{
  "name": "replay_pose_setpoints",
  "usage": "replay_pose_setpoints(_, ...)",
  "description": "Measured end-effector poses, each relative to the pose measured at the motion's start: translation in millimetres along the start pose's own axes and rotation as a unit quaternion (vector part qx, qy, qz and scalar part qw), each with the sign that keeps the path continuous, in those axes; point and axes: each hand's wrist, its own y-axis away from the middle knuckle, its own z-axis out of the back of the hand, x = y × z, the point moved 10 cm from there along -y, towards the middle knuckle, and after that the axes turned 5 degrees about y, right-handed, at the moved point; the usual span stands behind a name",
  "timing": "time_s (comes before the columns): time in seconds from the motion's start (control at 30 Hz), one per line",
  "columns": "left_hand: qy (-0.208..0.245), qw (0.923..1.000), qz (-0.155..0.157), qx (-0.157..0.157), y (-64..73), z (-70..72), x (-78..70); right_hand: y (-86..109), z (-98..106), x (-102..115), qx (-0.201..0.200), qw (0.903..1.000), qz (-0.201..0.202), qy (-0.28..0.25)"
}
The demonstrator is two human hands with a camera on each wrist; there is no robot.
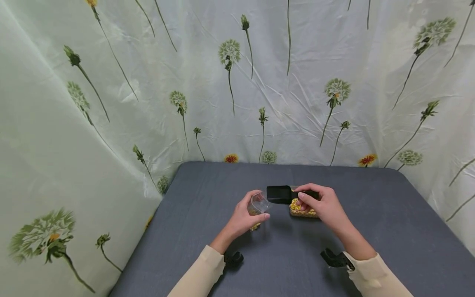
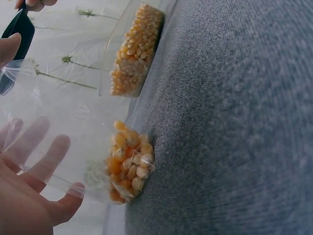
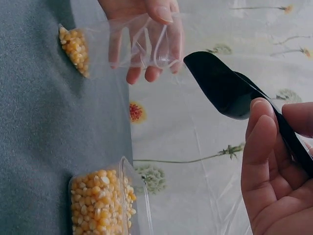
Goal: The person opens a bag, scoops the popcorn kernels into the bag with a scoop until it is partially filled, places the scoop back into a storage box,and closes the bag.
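Observation:
My left hand (image 1: 240, 218) holds a clear plastic bag (image 2: 73, 112) by its upper part, with the thumb on one side and the fingers behind the film. Yellow corn kernels (image 2: 129, 164) fill the bag's bottom corner, which hangs down at the table. In my right hand (image 1: 326, 208), thumb and fingers pinch the handle of a black scoop (image 3: 220, 85). Its blade points left toward the bag's open mouth, and no kernels show on it. Behind and below the right hand stands a clear plastic container (image 1: 297, 213) of corn kernels, partly covered by that hand and the scoop.
A dark grey cloth-covered table (image 1: 208, 194) lies beneath both hands. White curtain (image 1: 274, 62) with printed dandelions rises behind it and along the left. Black straps (image 1: 335, 259) sit at both wrists by the cream sleeves (image 1: 375, 274).

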Motion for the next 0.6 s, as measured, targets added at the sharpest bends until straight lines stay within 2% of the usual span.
replay_pose_setpoints(0.4,0.007,0.9999,0.008,-0.011,2.0,4.7,2.0,4.6,27,-17,-0.046,0.9988,0.0,-0.018)
replay_pose_setpoints(0.6,0.012,0.9998,0.006,-0.012,2.9,5.7,1.5,7.9,38,-34,-0.059,0.9979,-0.026,-0.011)
